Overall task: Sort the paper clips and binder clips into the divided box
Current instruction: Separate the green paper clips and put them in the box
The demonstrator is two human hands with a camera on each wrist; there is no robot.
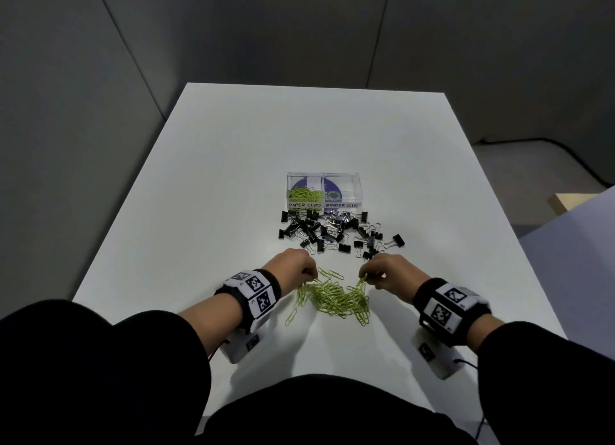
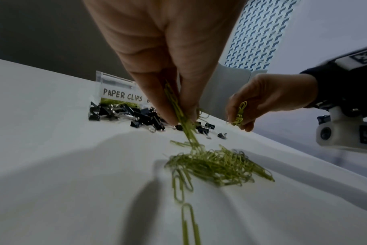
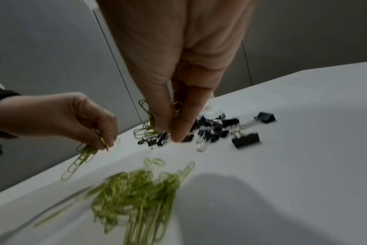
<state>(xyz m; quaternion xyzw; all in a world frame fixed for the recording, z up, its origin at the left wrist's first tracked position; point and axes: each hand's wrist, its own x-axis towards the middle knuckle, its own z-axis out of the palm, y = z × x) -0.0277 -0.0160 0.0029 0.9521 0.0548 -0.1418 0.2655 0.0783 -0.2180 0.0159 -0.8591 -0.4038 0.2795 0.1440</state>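
Observation:
A heap of green paper clips (image 1: 336,298) lies on the white table between my hands. My left hand (image 1: 301,268) pinches a bunch of them (image 2: 178,112) just above the heap's left side. My right hand (image 1: 376,271) pinches another bunch (image 3: 151,122) above the heap's right side. Black binder clips (image 1: 332,231) are scattered beyond the hands. Behind them stands the clear divided box (image 1: 324,191): its left compartment, labelled PAPER CLIPS, holds several green clips (image 1: 304,195); the right one, labelled BINDER CLIPS, holds no clips.
The white table (image 1: 233,178) reaches well beyond the box and out to both sides. A few loose paper clips (image 1: 293,315) trail off the heap toward its front left. Grey walls surround the table.

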